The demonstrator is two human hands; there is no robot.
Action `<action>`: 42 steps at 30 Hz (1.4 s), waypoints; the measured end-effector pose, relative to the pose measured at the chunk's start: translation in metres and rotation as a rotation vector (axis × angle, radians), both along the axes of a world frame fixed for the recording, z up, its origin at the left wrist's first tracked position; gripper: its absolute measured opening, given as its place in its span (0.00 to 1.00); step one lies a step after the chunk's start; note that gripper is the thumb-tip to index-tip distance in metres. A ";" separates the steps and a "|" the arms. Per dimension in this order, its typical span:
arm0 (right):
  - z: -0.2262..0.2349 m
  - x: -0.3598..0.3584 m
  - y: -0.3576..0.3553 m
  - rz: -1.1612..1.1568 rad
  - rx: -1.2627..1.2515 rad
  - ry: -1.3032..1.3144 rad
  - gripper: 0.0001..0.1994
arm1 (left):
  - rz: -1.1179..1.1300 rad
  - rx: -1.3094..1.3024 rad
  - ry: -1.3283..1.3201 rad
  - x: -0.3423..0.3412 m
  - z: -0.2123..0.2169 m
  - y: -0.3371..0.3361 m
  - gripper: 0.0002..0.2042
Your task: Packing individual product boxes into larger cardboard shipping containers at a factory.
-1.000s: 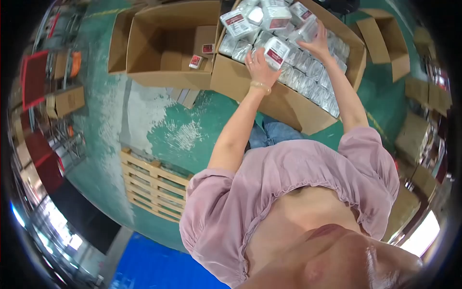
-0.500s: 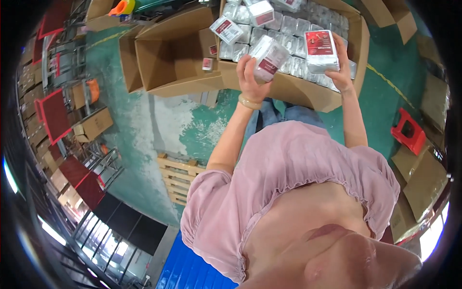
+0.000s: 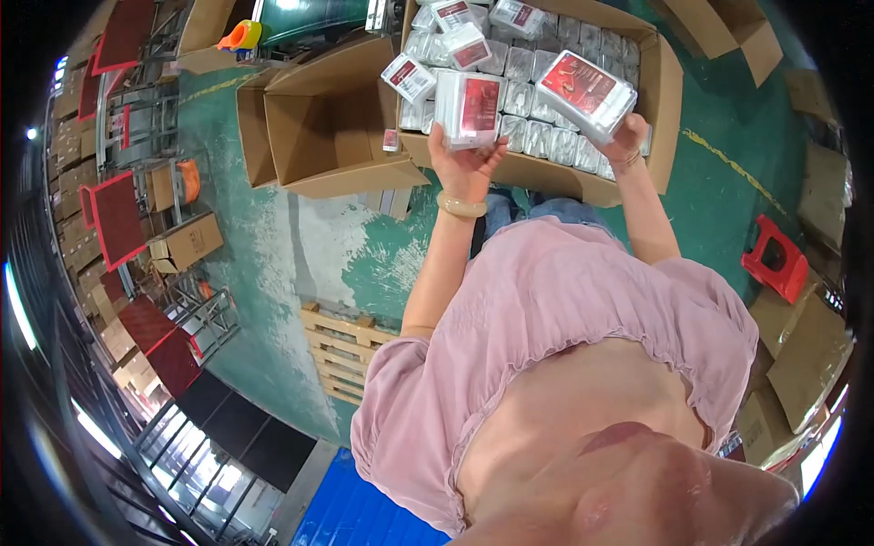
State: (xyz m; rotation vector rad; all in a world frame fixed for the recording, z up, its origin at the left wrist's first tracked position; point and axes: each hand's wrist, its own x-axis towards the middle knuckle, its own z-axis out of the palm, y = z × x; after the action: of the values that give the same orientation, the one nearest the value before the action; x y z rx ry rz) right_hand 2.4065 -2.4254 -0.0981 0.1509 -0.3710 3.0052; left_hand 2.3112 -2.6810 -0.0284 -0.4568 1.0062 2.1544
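My left hand (image 3: 466,171) holds a clear plastic box (image 3: 470,111) with a red and white label, its fingers curled at the near end. In my right hand (image 3: 628,144) is a similar clear box (image 3: 587,95), tilted, its red picture label facing up. Both boxes are above a large open carton (image 3: 637,177). Rows of clear packs (image 3: 537,141) fill that carton, their contents silvery and hard to make out. Several labelled packs, among them a white-labelled pack (image 3: 409,78), lie loose on top at its left side.
An open brown carton (image 3: 319,136) stands left of the full one, with a small red-and-white box (image 3: 391,140) at its edge. Beyond it are an orange-yellow tape dispenser (image 3: 241,36) and a green surface (image 3: 314,18). A red stool (image 3: 774,259) is at right, a wooden pallet (image 3: 341,341) at lower left.
My left hand has turned its box more upright and its palm upward. The right hand has tilted its box and moved slightly left and down. The whole view has shifted a little.
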 end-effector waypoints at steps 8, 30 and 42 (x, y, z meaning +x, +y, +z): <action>0.049 -0.009 -0.010 0.015 -0.032 -0.112 0.37 | -0.066 0.456 -0.420 0.021 0.009 0.029 0.39; 0.078 0.003 -0.022 -0.652 1.805 -0.320 0.52 | -0.053 0.362 -0.494 0.023 -0.005 0.027 0.39; 0.039 0.025 -0.012 -0.378 0.691 -0.295 0.32 | -0.071 0.252 -0.513 0.030 0.000 0.029 0.41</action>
State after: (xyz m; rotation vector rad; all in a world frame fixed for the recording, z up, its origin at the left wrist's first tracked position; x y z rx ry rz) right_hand 2.4310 -2.4377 -0.0596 -0.2805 -1.2888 2.4059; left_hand 2.3416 -2.6518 -0.0284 -0.7842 0.4531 1.9203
